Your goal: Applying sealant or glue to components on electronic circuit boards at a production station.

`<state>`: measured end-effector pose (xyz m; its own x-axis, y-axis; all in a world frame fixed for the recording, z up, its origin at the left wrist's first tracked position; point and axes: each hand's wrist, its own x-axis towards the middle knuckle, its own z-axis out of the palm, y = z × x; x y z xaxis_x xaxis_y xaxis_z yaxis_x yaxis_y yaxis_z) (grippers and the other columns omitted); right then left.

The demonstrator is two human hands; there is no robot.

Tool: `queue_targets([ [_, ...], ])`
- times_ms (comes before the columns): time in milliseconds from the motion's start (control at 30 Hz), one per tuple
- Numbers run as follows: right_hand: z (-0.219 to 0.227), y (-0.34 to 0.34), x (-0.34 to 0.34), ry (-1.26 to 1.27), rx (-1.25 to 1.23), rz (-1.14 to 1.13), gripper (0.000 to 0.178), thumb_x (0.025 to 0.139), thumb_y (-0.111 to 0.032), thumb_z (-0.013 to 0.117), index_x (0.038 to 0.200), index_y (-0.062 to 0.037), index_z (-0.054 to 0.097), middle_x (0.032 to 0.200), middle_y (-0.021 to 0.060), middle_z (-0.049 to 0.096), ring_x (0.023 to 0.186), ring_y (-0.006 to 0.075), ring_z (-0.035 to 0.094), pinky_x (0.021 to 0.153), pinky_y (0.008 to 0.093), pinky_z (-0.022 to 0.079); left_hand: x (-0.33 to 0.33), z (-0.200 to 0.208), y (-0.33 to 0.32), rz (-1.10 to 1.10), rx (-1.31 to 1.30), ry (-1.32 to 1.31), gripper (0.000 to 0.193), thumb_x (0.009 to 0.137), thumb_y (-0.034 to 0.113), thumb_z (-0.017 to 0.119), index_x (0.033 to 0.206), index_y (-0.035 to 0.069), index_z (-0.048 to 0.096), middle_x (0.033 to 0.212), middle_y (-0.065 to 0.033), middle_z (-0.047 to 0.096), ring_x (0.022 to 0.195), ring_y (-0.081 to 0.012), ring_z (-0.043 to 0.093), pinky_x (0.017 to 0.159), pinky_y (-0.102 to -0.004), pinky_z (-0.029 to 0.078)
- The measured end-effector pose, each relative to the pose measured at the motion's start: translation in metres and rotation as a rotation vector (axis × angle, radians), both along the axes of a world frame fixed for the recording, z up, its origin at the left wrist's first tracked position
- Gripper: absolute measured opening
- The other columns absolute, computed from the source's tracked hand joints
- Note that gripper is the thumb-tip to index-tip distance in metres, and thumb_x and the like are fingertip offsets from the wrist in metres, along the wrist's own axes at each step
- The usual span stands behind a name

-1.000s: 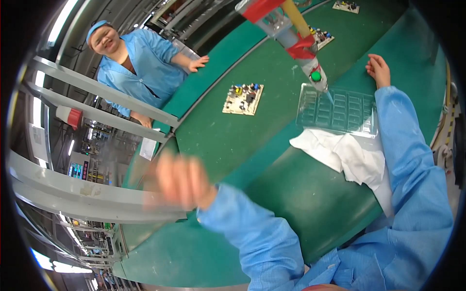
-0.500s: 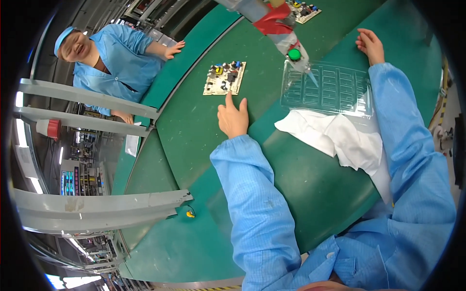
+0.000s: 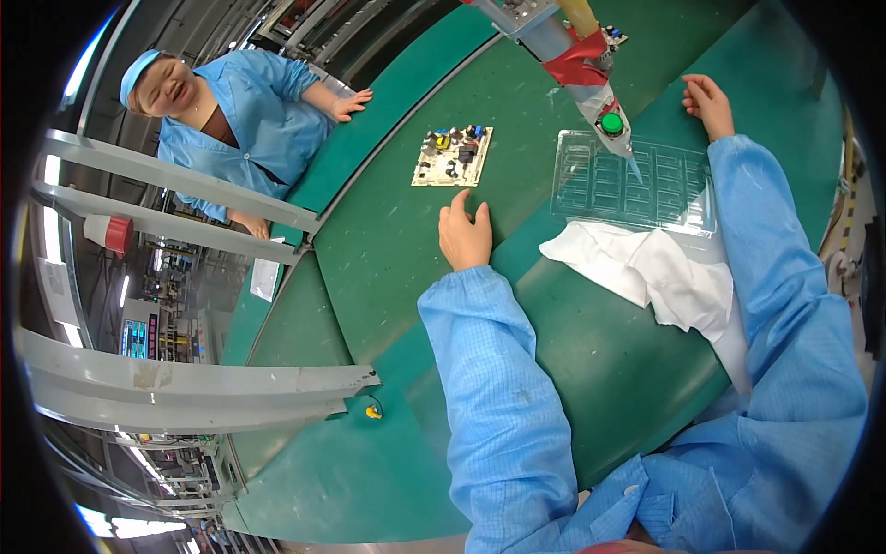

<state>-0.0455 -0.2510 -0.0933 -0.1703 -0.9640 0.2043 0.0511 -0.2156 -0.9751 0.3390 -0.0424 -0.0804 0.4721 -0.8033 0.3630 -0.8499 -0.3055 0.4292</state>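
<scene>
My left hand (image 3: 465, 234) hovers over or rests on the green work surface, fingers partly stretched and thumb apart, holding nothing. Just beyond its fingertips lies a cream circuit board (image 3: 452, 156) with yellow, blue and black components; a small gap separates them. On the right, my right hand (image 3: 709, 108) is loosely bent with nothing visible in it. It is close to the far right corner of a clear plastic compartment tray (image 3: 637, 185). Above the tray hangs a tool (image 3: 600, 106) with red tape, a green button and a pale blue nozzle tip.
A crumpled white cloth (image 3: 651, 268) lies nearer than the tray. Another circuit board (image 3: 614, 36) shows partly behind the tool. At left are grey metal rails (image 3: 203, 392) and a small yellow part (image 3: 373, 412). Across the belt (image 3: 369, 240), a co-worker in blue (image 3: 245, 125) stands.
My left fingertips have drawn back from the board's near edge, where they seemed to touch it. The whole view has shifted a little; the hanging tool appears further right over the tray.
</scene>
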Motion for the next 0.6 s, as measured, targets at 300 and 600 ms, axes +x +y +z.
queue_targets([
  [300,-0.008,0.001,0.015,0.068,-0.013,0.031,0.02,0.091,-0.024,0.051,0.096,-0.0082,0.063,0.076,-0.0016,0.054,0.063,0.0058,0.05,0.057,0.0185,0.043,0.016,-0.003,0.002,-0.056,-0.069,0.09,0.03,0.075,0.017,0.067,0.105,0.012,0.062,0.076,-0.0073,0.053,0.071,-0.0238,0.056,0.064,-0.0374,0.046],
  [600,-0.015,0.009,0.018,0.076,-0.008,0.034,0.019,0.092,-0.022,0.05,0.091,-0.0078,0.062,0.071,-0.0027,0.053,0.061,0.0046,0.048,0.053,0.0178,0.041,0.008,0.02,0.014,0.017,-0.48,-0.073,0.044,0.079,0.013,0.061,0.121,0.014,0.052,0.108,-0.0163,0.047,0.103,-0.0316,0.045,0.084,-0.0414,0.04],
])
